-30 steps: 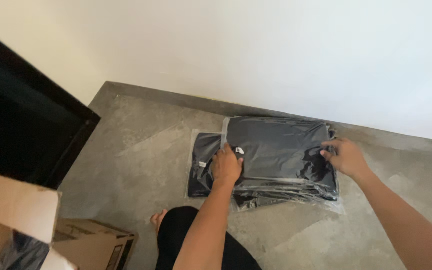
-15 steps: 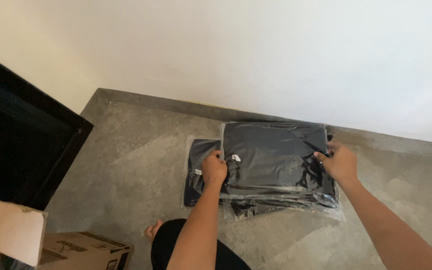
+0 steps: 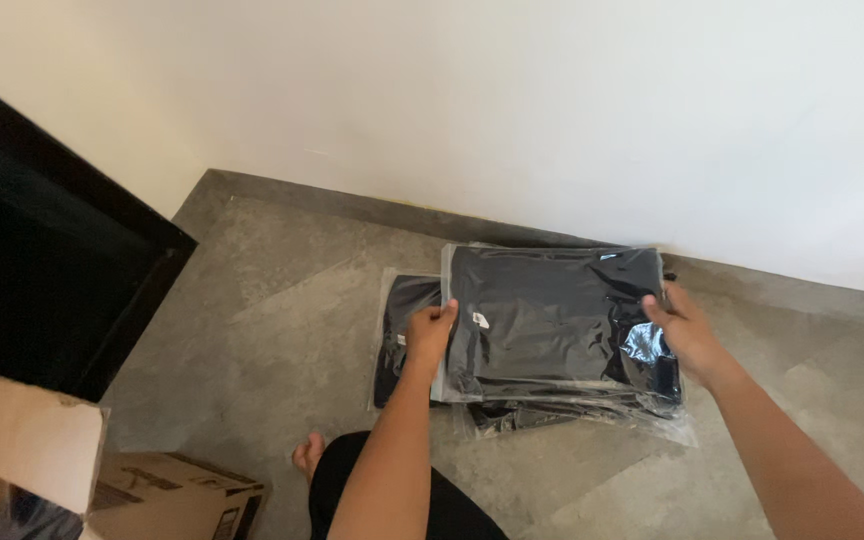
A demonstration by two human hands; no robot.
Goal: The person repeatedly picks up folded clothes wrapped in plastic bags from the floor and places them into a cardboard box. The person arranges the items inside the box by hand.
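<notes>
A dark folded garment in a clear plastic bag [image 3: 552, 315] lies on top of a stack of similar bagged garments [image 3: 572, 410] on the grey concrete floor, close to the white wall. My left hand [image 3: 430, 333] grips the top bag's left edge. My right hand [image 3: 682, 332] holds its right edge, fingers curled over the plastic. Another bagged dark garment [image 3: 399, 340] sticks out from under the stack on the left.
An open cardboard box [image 3: 72, 475] stands at the lower left, one flap raised. A black panel [image 3: 42, 260] fills the left side. My bare foot [image 3: 309, 456] and dark-clad knee [image 3: 402, 495] rest on the floor [image 3: 272, 320] below the stack.
The view has shifted slightly, so the stack sits lower in the picture. Both hands stay on the top bag's edges and have squared it on the stack.
</notes>
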